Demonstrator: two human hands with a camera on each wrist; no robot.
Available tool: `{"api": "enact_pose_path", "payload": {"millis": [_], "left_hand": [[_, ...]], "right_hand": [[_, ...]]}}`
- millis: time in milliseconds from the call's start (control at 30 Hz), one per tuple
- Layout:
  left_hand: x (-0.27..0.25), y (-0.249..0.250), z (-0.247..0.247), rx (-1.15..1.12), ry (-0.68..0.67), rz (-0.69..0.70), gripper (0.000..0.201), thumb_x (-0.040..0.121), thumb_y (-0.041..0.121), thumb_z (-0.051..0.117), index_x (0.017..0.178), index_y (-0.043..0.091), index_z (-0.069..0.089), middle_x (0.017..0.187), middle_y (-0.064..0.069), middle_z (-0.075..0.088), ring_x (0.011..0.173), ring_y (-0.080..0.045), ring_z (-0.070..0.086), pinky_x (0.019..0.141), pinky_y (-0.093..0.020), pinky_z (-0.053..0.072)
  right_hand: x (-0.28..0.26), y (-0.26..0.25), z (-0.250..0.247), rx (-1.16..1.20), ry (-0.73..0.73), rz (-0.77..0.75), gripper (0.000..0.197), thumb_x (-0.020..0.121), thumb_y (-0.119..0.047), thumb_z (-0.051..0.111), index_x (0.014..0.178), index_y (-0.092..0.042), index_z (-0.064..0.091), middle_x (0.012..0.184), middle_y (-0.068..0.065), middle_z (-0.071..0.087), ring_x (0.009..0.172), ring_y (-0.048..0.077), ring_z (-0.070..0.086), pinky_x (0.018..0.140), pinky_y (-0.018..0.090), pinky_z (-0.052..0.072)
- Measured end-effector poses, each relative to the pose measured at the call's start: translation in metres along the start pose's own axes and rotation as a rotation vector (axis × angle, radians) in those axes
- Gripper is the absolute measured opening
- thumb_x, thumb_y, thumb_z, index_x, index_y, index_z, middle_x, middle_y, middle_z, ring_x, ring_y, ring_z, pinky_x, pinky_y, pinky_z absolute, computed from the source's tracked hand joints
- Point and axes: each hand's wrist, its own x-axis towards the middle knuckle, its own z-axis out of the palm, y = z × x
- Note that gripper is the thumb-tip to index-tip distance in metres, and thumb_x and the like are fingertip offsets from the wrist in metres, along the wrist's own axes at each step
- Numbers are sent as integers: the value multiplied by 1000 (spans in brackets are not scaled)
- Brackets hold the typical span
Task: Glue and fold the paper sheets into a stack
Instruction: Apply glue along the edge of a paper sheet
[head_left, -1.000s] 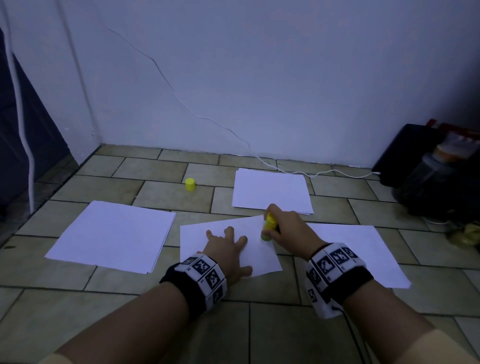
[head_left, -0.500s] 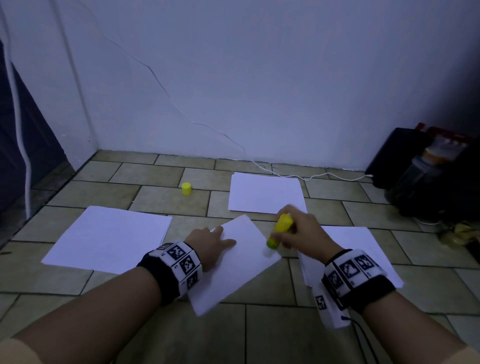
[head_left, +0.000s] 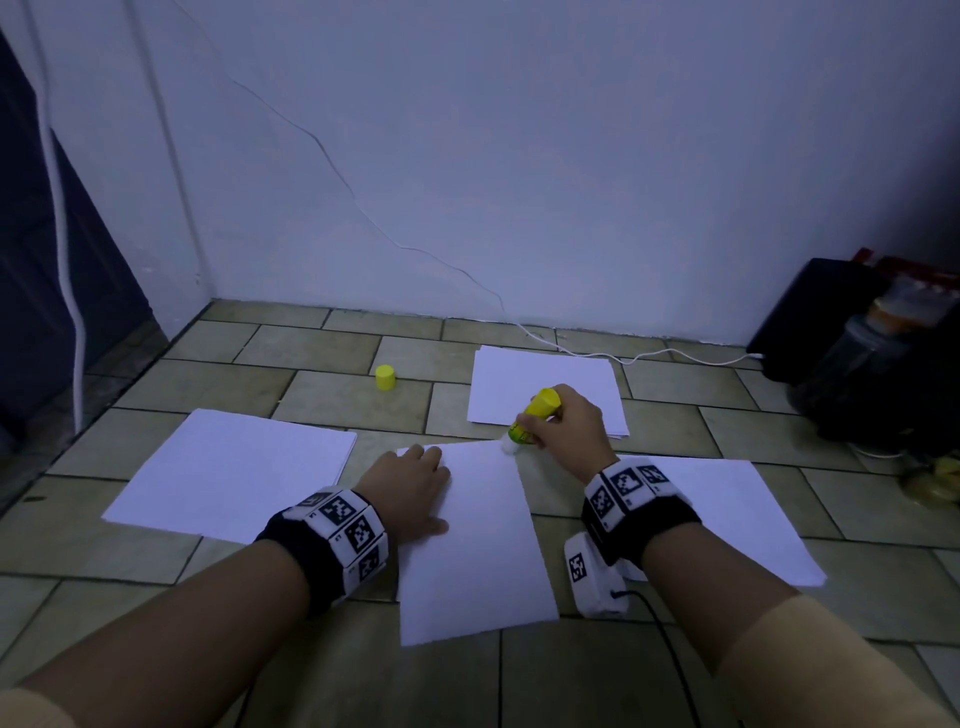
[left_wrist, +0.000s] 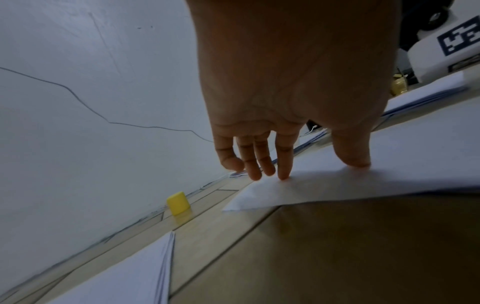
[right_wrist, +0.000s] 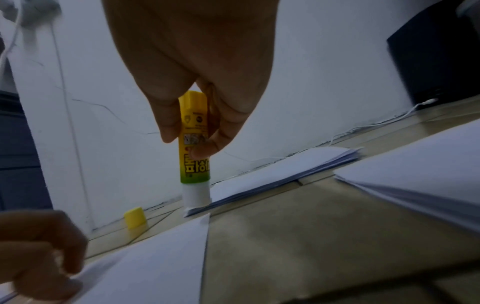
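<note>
A single white sheet (head_left: 478, 545) lies lengthwise on the tiled floor in front of me. My left hand (head_left: 415, 483) presses flat on its far left part, with the fingertips and thumb (left_wrist: 355, 160) down on the paper (left_wrist: 337, 185). My right hand (head_left: 545, 426) grips a yellow glue stick (head_left: 537, 413) held nearly upright. Its white glue tip (right_wrist: 196, 195) is at the sheet's far right corner (right_wrist: 205, 222). The stick's yellow cap (head_left: 385, 378) stands apart on the floor, further back and to the left.
Three stacks of white paper lie around the sheet: left (head_left: 234, 473), far (head_left: 545, 384) and right (head_left: 727, 514). A white cable (head_left: 649, 356) runs along the wall's foot to dark bags and a jar (head_left: 857, 353) at the right.
The left hand has turned the sheet from crosswise to lengthwise and now presses on it. The right hand has lifted the glue stick and brought its tip to the far right corner.
</note>
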Motion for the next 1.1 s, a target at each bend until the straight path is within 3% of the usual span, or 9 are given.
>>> {"api": "enact_pose_path", "payload": {"millis": [100, 200, 333, 500, 567, 700, 867, 1000, 1100], "left_hand": [[0, -2, 4, -74, 43, -25, 66, 90, 54, 51, 136, 7, 41, 146, -7, 29, 130, -24, 33, 102, -38, 37], [2, 2, 12, -237, 38, -99, 61, 92, 48, 50, 137, 10, 34, 142, -8, 31, 128, -26, 35, 97, -41, 43], [4, 11, 19, -254, 30, -159, 51, 95, 42, 47, 136, 16, 32, 133, -13, 36, 123, -30, 35, 91, -42, 46], [8, 12, 17, -249, 43, -194, 53, 93, 43, 50, 136, 17, 33, 130, -13, 37, 122, -30, 36, 90, -40, 43], [10, 10, 19, -261, 48, -198, 56, 93, 44, 50, 140, 21, 30, 132, -13, 36, 123, -30, 35, 89, -41, 43], [14, 10, 20, -243, 33, -208, 63, 93, 47, 49, 147, 29, 22, 139, -13, 31, 129, -31, 30, 94, -43, 41], [18, 9, 16, -229, 51, -281, 68, 86, 55, 56, 145, 36, 29, 146, -9, 21, 137, -29, 18, 108, -47, 23], [20, 9, 12, -186, 83, -265, 67, 82, 57, 61, 142, 36, 37, 150, -10, 14, 139, -31, 14, 109, -47, 20], [21, 12, 9, -158, 81, -266, 66, 82, 55, 62, 140, 32, 40, 149, -10, 15, 138, -32, 13, 108, -46, 20]], "right_hand": [[4, -10, 13, -15, -14, -36, 28, 80, -17, 73, 98, 0, 60, 95, 13, 65, 84, 23, 59, 76, 33, 51], [8, -21, 27, -16, -62, -57, 27, 79, -13, 74, 101, -4, 61, 94, 7, 63, 83, 19, 57, 74, 29, 49], [15, -30, 44, -56, -139, -76, 28, 77, -11, 74, 103, -8, 62, 96, 6, 64, 87, 22, 58, 75, 28, 47], [22, -30, 53, -213, -236, -115, 27, 79, -12, 70, 104, -6, 61, 103, 12, 66, 97, 27, 59, 81, 30, 46], [21, -28, 47, -258, -269, -140, 28, 80, -13, 70, 104, -5, 61, 104, 13, 66, 96, 28, 59, 82, 32, 48], [8, -18, 23, -297, -318, -188, 25, 80, -13, 71, 102, -5, 62, 99, 12, 66, 88, 23, 58, 73, 26, 45], [-16, -2, -11, -341, -383, -226, 18, 80, -12, 70, 94, -6, 63, 93, 8, 68, 85, 21, 60, 72, 30, 47], [-36, 10, -35, -322, -431, -268, 12, 77, -10, 71, 88, -10, 65, 89, 4, 68, 85, 19, 62, 73, 35, 51], [-46, 15, -47, -332, -464, -265, 14, 79, -13, 73, 88, -16, 63, 89, 1, 67, 83, 16, 61, 71, 30, 49]]}}
